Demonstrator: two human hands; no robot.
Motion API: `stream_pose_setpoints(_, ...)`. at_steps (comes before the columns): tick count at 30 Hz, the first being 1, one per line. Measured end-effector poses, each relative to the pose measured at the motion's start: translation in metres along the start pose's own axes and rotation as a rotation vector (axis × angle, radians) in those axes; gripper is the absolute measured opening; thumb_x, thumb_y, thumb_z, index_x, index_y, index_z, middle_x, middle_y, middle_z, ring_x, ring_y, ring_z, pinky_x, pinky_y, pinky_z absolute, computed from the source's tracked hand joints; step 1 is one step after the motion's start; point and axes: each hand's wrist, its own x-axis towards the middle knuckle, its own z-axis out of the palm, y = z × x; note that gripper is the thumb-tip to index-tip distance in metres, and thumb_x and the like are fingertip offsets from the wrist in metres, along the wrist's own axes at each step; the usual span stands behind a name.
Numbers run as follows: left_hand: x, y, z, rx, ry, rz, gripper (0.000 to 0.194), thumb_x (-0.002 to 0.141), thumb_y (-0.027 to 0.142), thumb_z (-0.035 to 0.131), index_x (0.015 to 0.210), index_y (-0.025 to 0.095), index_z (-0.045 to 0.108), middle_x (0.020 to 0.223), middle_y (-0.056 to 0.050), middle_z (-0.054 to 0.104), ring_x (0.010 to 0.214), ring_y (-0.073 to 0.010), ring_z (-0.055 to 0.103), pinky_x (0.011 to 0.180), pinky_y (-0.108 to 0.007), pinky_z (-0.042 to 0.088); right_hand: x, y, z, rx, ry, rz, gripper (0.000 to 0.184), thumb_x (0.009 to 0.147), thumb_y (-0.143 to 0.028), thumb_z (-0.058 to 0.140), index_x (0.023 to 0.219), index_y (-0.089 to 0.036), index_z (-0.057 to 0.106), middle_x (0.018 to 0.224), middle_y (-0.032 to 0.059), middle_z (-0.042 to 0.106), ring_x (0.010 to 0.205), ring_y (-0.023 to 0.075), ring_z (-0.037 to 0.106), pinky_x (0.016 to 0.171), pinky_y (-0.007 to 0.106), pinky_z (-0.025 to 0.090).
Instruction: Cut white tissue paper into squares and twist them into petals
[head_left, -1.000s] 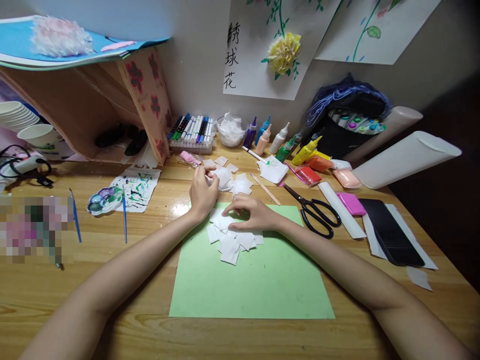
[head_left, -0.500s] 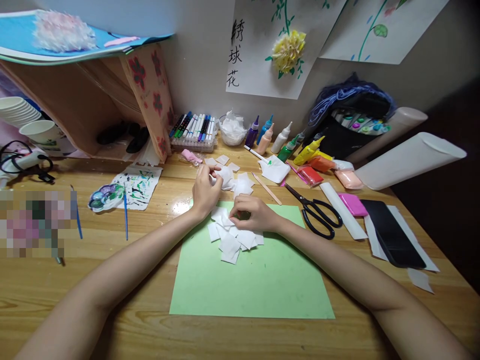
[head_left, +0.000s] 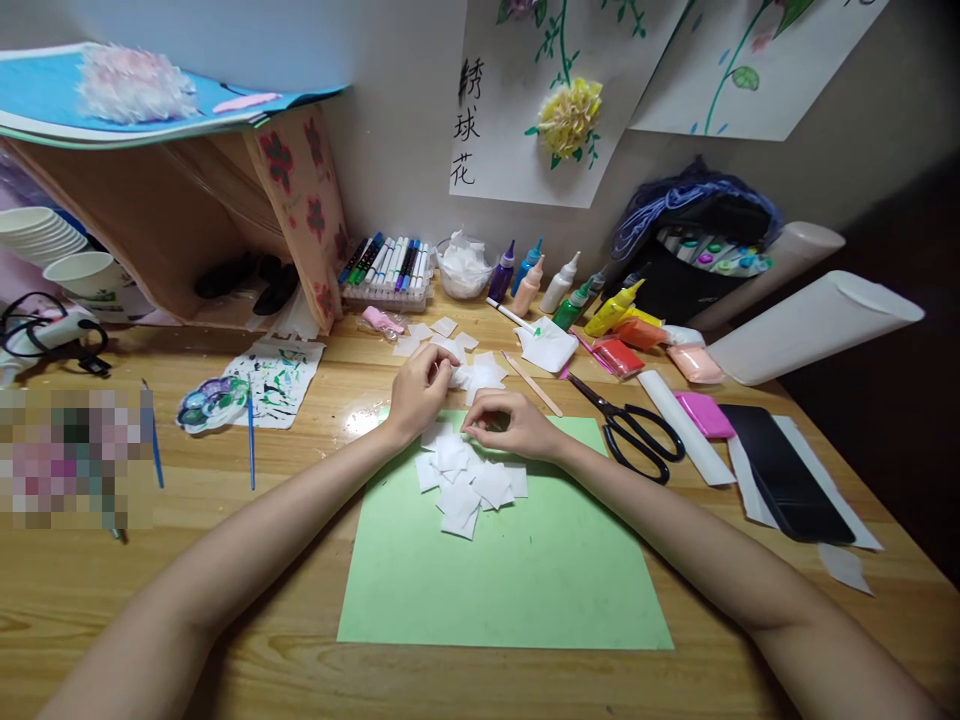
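Observation:
A green paper sheet [head_left: 517, 570] lies on the wooden desk before me. On its far edge sits a pile of several small white tissue squares [head_left: 469, 478]. My left hand [head_left: 418, 390] is curled just beyond the pile and pinches a white tissue piece [head_left: 457, 375] from the loose squares behind it. My right hand [head_left: 510, 425] rests at the pile's far right corner, fingers pinched on a white square at its top. More white squares [head_left: 484, 372] lie beyond the sheet.
Black scissors [head_left: 634, 435] and a wooden stick [head_left: 531, 383] lie right of my hands. Paint bottles [head_left: 559, 285], a marker box [head_left: 386, 268], a black phone [head_left: 784, 470], a pink block [head_left: 705, 413], a paint palette [head_left: 210, 397] and blue brushes [head_left: 250, 430] surround the sheet.
My left hand has come nearer to the pile, still pinching tissue. My right hand's fingers have gone from lying flat on the pile to pinching a square at its top.

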Motion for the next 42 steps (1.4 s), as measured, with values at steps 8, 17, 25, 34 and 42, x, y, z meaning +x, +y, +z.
stream_pose_setpoints(8,-0.001,-0.001,0.001,0.003,0.004,0.003,0.015,0.086,0.018,0.044,0.079,0.019,0.057,0.074,0.0,0.056,0.063,-0.0125,0.048,0.061,-0.026,0.037,-0.002,-0.001,0.008,-0.158,-0.05,-0.15,0.004,0.075,-0.017,0.063,0.079,-0.017,0.065,0.076,0.0038,0.059,0.074,0.0151,0.053,0.066,0.028,0.043)
stream_pose_setpoints(17,0.0,-0.001,0.001,0.001,0.008,0.001,0.014,0.085,0.017,0.045,0.079,0.019,0.057,0.074,0.001,0.056,0.062,-0.0121,0.047,0.061,-0.026,0.036,-0.002,0.004,0.013,-0.25,-0.03,-0.15,0.008,0.071,-0.009,0.058,0.073,-0.017,0.058,0.071,0.0024,0.054,0.069,0.0146,0.049,0.061,0.026,0.04)
stream_pose_setpoints(25,-0.002,0.0,-0.002,-0.061,-0.014,0.031,0.018,0.088,0.023,0.042,0.08,0.017,0.057,0.075,-0.001,0.055,0.065,-0.0127,0.047,0.063,-0.027,0.036,0.001,0.005,0.003,0.109,0.088,0.065,0.006,0.076,-0.02,0.06,0.076,-0.016,0.056,0.075,0.0018,0.053,0.064,0.0116,0.046,0.058,0.024,0.036)
stream_pose_setpoints(34,-0.006,0.007,-0.003,-0.15,-0.286,0.259,0.024,0.088,0.04,0.047,0.083,0.018,0.055,0.082,-0.003,0.051,0.072,-0.0137,0.049,0.063,-0.025,0.039,0.005,0.012,-0.006,0.475,0.149,0.28,0.026,0.074,-0.041,0.065,0.074,-0.017,0.057,0.071,0.0003,0.052,0.066,0.0133,0.047,0.059,0.025,0.037)
stream_pose_setpoints(42,-0.009,0.006,0.007,-0.404,-0.234,-0.089,0.026,0.082,0.04,0.057,0.072,0.017,0.052,0.068,0.001,0.049,0.061,-0.0097,0.044,0.056,-0.022,0.036,0.005,0.012,-0.002,0.355,0.184,0.232,0.027,0.076,-0.042,0.063,0.075,-0.016,0.059,0.071,-0.0003,0.048,0.062,0.0109,0.042,0.054,0.024,0.033)
